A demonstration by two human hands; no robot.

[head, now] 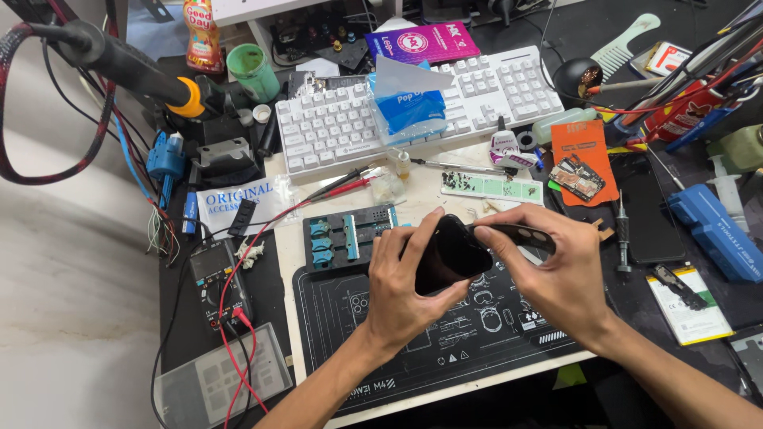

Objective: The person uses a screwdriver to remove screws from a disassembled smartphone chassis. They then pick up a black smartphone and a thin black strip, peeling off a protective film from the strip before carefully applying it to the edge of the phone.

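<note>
A multimeter lies near the bench's left edge. The left hand cradles a black phone from below, fingers curled on its edge, above the dark work mat at the front edge. The right hand pinches the phone's upper right end. A white keyboard sits toward the back edge.

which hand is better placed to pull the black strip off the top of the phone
Right. The right hand already pinches the black strip at the phone's upper edge, while the left hand wraps the phone body, steadying it over the black work mat.
</note>
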